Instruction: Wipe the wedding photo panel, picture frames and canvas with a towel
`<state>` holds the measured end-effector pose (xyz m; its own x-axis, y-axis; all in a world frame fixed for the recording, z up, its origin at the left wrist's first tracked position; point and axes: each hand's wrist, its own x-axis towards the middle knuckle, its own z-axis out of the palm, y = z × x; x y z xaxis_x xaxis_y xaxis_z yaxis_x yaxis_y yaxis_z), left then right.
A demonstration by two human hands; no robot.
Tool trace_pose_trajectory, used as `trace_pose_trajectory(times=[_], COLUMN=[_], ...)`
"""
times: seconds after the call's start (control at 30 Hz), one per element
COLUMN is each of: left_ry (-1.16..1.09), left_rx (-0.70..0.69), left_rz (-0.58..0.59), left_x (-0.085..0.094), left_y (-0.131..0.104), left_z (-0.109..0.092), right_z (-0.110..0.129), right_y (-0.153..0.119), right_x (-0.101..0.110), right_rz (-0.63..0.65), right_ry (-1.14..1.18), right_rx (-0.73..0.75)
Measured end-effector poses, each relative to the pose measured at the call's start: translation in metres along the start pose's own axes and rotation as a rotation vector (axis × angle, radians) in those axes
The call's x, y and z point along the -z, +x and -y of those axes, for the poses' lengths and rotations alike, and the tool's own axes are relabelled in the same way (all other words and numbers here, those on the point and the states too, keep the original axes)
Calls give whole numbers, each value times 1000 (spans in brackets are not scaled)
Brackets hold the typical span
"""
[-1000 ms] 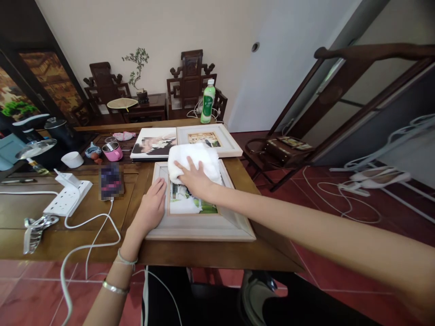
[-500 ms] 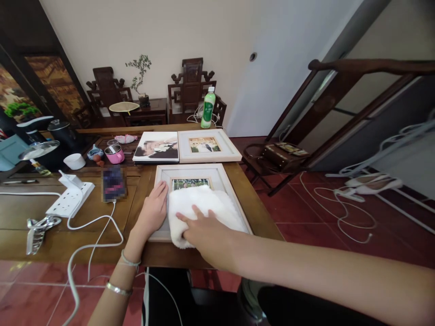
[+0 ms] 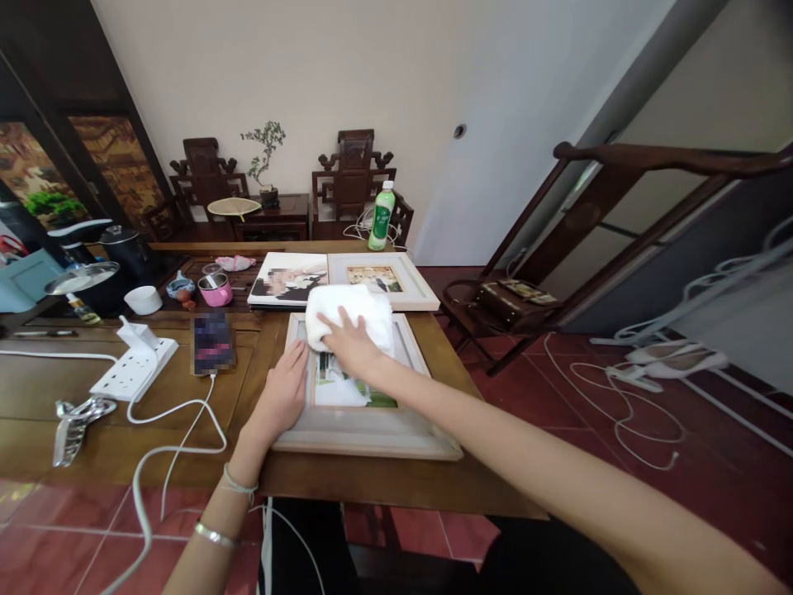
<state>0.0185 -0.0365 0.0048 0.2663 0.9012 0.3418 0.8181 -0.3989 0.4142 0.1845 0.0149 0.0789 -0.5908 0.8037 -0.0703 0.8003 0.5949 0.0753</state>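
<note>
A light wooden picture frame (image 3: 372,444) with a photo under its pane lies flat near the table's front edge. My right hand (image 3: 352,343) presses a folded white fluffy cloth (image 3: 372,306) onto the frame's far part, fingers spread over it. The cloth hides the top of the photo. On the frame's left border rests my left hand (image 3: 287,387), its fingers stretched out flat and holding nothing. Just behind are a second framed picture (image 3: 405,279) and a white-edged photo panel (image 3: 288,277), side by side; the cloth overlaps their near edges in view.
Left on the wooden table (image 3: 248,330) are a phone (image 3: 212,343) on a cable, a power strip (image 3: 133,368), a silvery hair claw (image 3: 78,426), a pink cup (image 3: 215,289) and a white cup (image 3: 143,300). A green bottle (image 3: 381,216) stands behind; a wooden chair (image 3: 514,297) is right.
My right hand has slid the cloth away from me, from the frame's near part to its far edge, uncovering the lower photo. My left hand stays on the left border. The view has tilted slightly upward.
</note>
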Motion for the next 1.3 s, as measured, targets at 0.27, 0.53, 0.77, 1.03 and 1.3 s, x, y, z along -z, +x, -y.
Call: trace_pose_trajectory(times=[0.27, 0.53, 0.77, 1.03, 1.3], left_ry=[-16, 24, -53, -288, -150], left_rx=[23, -14, 13, 53, 36], left_rz=[15, 7, 20, -73, 5], left_x=[3, 0, 3, 13, 9], left_y=[-1, -2, -1, -2, -2], left_z=[-2, 2, 0, -9, -4], right_z=[37, 9, 0, 51, 24], right_y=[-63, -113, -47, -37, -127], right_x=[1, 2, -2, -9, -8], right_rz=[153, 212, 10, 26, 79], right_ry=[95, 255, 132, 165, 166], right_rx=[91, 175, -34, 54, 148])
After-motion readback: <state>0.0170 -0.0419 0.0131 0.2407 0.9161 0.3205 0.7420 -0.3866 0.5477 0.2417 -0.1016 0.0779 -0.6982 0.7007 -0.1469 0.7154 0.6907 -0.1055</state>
